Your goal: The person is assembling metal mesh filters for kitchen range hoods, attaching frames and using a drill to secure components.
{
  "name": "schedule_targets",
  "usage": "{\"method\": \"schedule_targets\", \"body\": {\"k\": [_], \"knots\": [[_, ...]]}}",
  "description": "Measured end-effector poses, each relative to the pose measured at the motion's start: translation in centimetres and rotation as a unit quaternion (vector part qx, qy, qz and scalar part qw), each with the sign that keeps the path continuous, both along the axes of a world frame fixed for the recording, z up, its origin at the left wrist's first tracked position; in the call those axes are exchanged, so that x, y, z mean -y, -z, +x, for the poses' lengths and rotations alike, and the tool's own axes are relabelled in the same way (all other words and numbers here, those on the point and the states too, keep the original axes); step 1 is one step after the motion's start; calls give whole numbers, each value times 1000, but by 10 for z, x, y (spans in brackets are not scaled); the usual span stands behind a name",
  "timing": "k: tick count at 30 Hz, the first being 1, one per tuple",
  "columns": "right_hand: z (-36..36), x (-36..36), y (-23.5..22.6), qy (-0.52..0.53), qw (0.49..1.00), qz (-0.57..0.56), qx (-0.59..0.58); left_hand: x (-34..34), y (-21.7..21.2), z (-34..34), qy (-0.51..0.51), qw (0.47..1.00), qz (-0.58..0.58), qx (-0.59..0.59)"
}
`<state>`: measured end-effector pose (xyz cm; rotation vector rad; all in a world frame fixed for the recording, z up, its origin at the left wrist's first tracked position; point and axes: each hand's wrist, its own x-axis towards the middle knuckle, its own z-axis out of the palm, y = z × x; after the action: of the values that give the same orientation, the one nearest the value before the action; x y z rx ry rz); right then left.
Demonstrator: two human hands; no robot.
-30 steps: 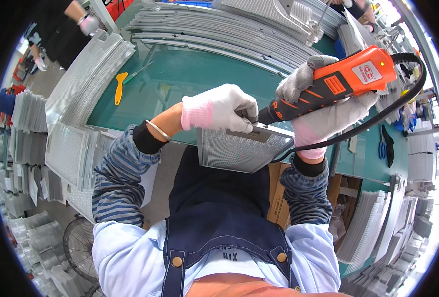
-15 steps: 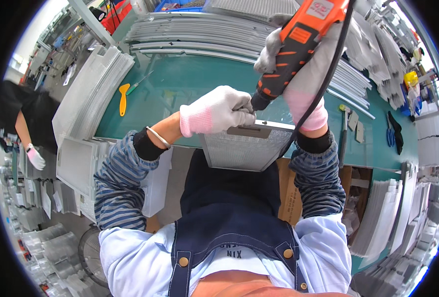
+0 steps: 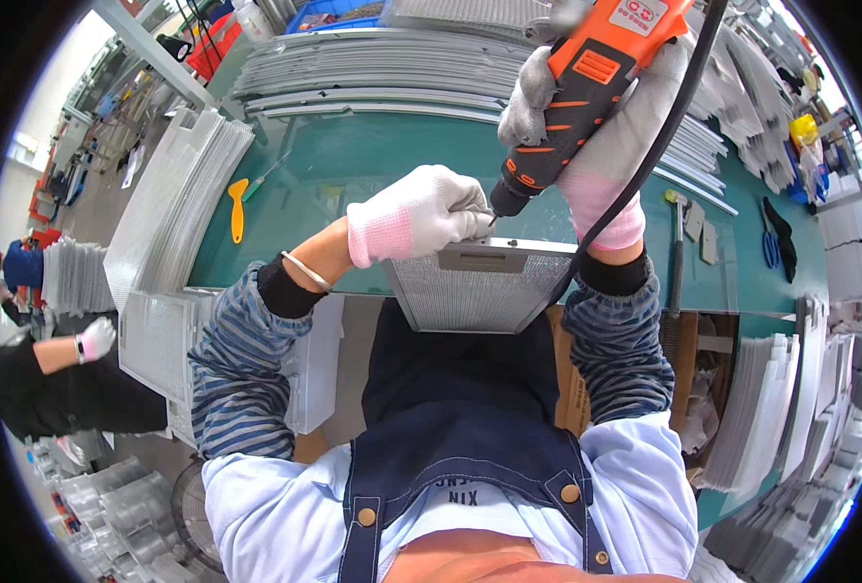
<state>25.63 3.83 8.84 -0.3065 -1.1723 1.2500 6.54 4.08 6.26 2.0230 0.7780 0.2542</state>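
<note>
My right hand (image 3: 617,126), in a white and pink glove, is wrapped round an orange and black corded power screwdriver (image 3: 576,102). Its tip points down and left, right at the fingertips of my left hand (image 3: 429,216). That hand, gloved alike, is closed in a pinch over the upper edge of a metal mesh filter panel (image 3: 479,296); what it pinches is hidden. Tilted at the table's near edge, the panel has a grey recessed plate (image 3: 484,257) along its top edge. The black cord (image 3: 635,170) runs down past my right wrist.
On the green table (image 3: 353,155) lie a yellow scraper (image 3: 238,211), a hammer (image 3: 679,248) and blue scissors (image 3: 770,243). Metal strips (image 3: 372,68) are stacked at the back, mesh panels (image 3: 178,204) at the left. A person's gloved hand (image 3: 98,338) shows at far left.
The screwdriver and both my hands have stayed nearly in place, and the panel has shifted slightly. At far left, the other person's gloved hand has moved up and right.
</note>
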Motion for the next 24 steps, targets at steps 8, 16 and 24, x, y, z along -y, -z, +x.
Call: {"method": "schedule_targets", "body": {"k": [8, 16, 24], "knots": [[-9, 2, -12, 78, 996, -27, 43, 12, -5, -11, -66, 992, 78, 76], [0, -8, -26, -34, 999, -4, -5, 13, -4, -15, -83, 988, 66, 114], [-19, -10, -22, -26, 999, -30, 23, 9, 2, -23, -50, 983, 104, 144]]}}
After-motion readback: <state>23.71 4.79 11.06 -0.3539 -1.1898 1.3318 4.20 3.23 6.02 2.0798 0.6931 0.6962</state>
